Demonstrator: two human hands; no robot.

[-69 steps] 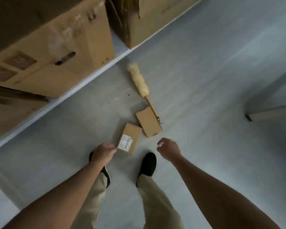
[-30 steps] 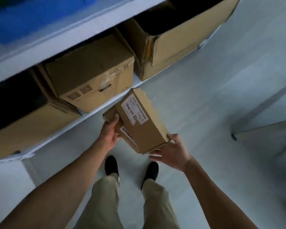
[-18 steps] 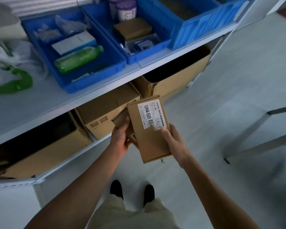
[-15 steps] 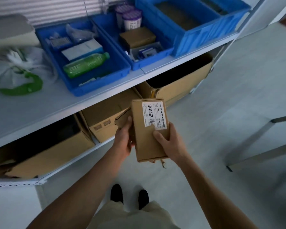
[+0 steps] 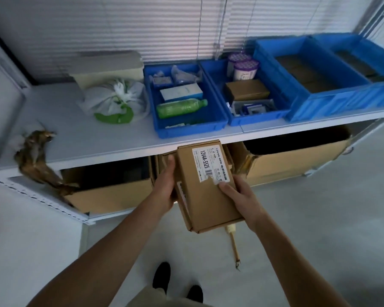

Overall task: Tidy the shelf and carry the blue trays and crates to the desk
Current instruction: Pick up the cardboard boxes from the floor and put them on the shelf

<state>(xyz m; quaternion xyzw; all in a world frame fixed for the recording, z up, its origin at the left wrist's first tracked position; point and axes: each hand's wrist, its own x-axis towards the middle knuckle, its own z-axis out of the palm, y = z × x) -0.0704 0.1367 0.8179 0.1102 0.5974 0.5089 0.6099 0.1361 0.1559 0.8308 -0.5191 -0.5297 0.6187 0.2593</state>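
Observation:
I hold two small cardboard boxes stacked together in front of the shelf [image 5: 111,142]. The top box [image 5: 206,196] carries a white label. My left hand [image 5: 165,187] grips the stack's left side and my right hand [image 5: 237,196] grips its right edge, thumb on the label. On the shelf stand a blue tray [image 5: 186,129] with a green bottle, a second blue tray [image 5: 257,117] with a brown box and purple-lidded jars, and a large blue crate [image 5: 333,105] at the right.
A tied white bag [image 5: 113,98] and a beige bin [image 5: 108,67] sit left on the shelf. A brown object [image 5: 36,156] hangs over the shelf's left edge. Large cardboard boxes [image 5: 297,160] fill the lower level. A duster handle [image 5: 234,247] lies on the floor.
I picked both small boxes up from the floor, stacked them in my hands, and raised my view from the floor to the shelf top.

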